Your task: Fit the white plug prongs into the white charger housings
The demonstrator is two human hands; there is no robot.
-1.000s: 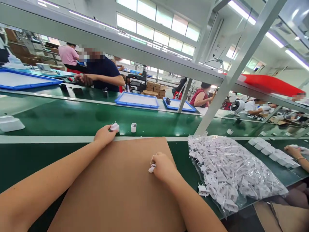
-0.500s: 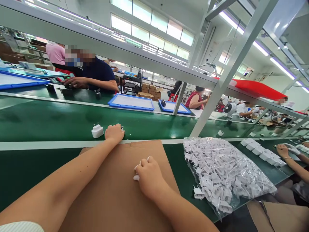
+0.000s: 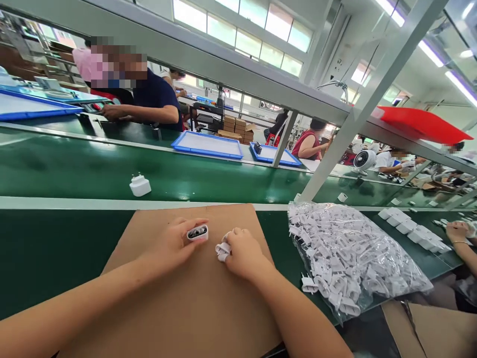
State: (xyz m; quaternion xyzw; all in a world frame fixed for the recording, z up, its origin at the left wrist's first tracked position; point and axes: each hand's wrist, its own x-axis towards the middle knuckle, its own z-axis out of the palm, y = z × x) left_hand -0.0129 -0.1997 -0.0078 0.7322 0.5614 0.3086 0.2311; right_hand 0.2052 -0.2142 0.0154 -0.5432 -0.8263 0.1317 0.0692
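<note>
Between the thumb and fingers of my left hand (image 3: 173, 243) is a white charger housing (image 3: 198, 232), its open end facing me and dark parts showing inside. My right hand (image 3: 244, 253) is closed around several small white plug pieces (image 3: 222, 250), which stick out on its left side. Both hands are over a brown cardboard sheet (image 3: 179, 308), a short gap apart. To the right lies a clear plastic bag (image 3: 350, 253) full of white plug pieces; one loose plug piece (image 3: 309, 285) is by its left edge.
On the green conveyor belt (image 3: 93, 174) stands a white charger (image 3: 140, 186) with its pins up. Blue-rimmed trays (image 3: 207, 145) line the far side. A slanted metal post (image 3: 335, 134) rises behind the bag. White housings (image 3: 413, 231) sit in rows near a co-worker's hand (image 3: 457, 231).
My left hand has come back from the belt to the cardboard with the charger housing. The charger on the belt has shifted left. The plug pieces in my right hand show more.
</note>
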